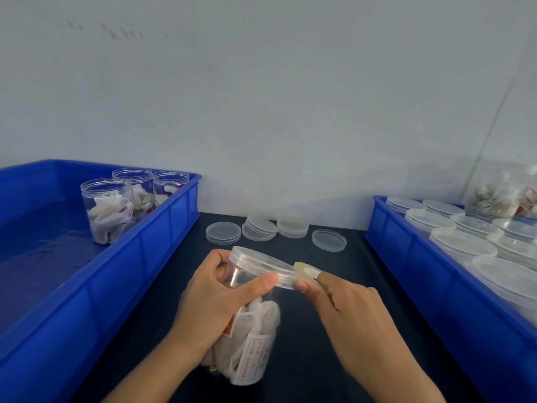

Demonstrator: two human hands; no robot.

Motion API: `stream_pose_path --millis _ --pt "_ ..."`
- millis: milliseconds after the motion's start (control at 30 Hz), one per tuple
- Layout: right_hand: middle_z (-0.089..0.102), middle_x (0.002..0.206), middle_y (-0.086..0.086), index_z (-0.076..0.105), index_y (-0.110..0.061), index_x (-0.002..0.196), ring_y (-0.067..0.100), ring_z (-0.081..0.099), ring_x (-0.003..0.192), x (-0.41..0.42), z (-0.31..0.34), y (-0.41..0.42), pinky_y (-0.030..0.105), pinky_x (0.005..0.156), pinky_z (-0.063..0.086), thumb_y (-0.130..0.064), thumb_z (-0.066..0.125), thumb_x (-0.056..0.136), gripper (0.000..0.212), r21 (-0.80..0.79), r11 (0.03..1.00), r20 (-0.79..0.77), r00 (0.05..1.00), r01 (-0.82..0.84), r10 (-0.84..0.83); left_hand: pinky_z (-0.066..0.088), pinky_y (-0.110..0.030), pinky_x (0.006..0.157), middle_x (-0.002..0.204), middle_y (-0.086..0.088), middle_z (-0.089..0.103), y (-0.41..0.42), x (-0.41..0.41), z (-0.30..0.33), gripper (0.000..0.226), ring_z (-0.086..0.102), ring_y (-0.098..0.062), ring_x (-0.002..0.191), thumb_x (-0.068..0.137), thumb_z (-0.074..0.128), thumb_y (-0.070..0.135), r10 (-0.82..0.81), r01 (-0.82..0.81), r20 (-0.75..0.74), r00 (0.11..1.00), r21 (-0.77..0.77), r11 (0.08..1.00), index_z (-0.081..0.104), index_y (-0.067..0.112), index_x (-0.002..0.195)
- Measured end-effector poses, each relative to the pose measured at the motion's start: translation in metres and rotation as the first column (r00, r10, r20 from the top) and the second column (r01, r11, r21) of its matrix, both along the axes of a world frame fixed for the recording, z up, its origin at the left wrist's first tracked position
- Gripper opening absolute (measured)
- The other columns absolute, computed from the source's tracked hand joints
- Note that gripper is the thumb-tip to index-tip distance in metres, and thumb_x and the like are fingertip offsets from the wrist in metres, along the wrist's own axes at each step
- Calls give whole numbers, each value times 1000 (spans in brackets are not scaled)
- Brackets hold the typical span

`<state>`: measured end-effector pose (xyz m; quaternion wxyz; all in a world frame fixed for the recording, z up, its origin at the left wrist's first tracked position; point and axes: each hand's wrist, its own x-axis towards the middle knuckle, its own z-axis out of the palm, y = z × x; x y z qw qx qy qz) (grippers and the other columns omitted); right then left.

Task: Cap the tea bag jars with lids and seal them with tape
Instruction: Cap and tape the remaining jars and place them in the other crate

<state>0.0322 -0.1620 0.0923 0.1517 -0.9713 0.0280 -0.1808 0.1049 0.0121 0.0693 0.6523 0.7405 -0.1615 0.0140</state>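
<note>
four loose lids (276, 230) behind capped jar (250, 309); left hand (216, 295) grips jar, right hand (345, 303) pinches tape (306, 271).

Two blue bins flank a dark tabletop (334, 286) — the left bin (122, 274) and the right bin (436, 286) — before a pale wall (261, 97) with faint, perhaps scuffed, marks.

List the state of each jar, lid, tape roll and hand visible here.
Held clear plastic jar: capped, tilted.
Three clear jars in left blue bin: uncapped, upright.
Loose clear lids on dark table: lying unused.
Yellowish tape roll: against the lid's edge.
Left hand: grips jar.
Right hand: holds tape roll.
</note>
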Motion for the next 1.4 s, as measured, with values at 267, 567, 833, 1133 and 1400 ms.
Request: stream_pose_path --millis 267,567,833,1133,1400 --pt "46 61 -7 38 -31 75 10 44 54 -1 0 -5 24 71 38 -77 -6 65 65 -97 995 -34 999 -1 -2 53 -19 69 97 14 74 1 0 -1 84 71 -7 88 39 78 62 -150 148 -31 988 -71 986 55 24 110" --pt "50 60 -11 22 -59 138 4 53 57 -2 -2 1 18 57 43 -76 3 74 69 67 996 9 998 -66 65 56 -22 68 101 0 73 -2 -5 -4 72 72 -19 90 62 79 58 -298 269 -121 947 -212 940 45 17 110" --pt "62 79 -28 32 -62 133 -7 60 77 -2 -7 17 13 73 47 -79 14 73 65 379 923 36 998 -62 53 47 -22 79 100 24 64 -12 -19 -6 35 63 6 93 82 26 67 6 -5 133 991 -4 1000 53 58 102" --pt "61 76 -33 39 -59 129 -9 59 72 -4 -8 26 10 61 44 -74 20 72 63 495 860 64 992 -125 108 53 -38 85 99 7 71 -9 -14 -2 30 67 -16 95 100 39 28 124 -118 14 992 -230 966 67 36 107" --pt "63 72 -27 41 -60 127 -2 62 69 -3 -10 31 18 69 51 -71 31 77 52 509 847 73 988 -156 138 40 -24 92 132 31 43 -15 -31 2 101 50 11 107 50 39 92 157 -163 105 982 54 985 22 53 142"
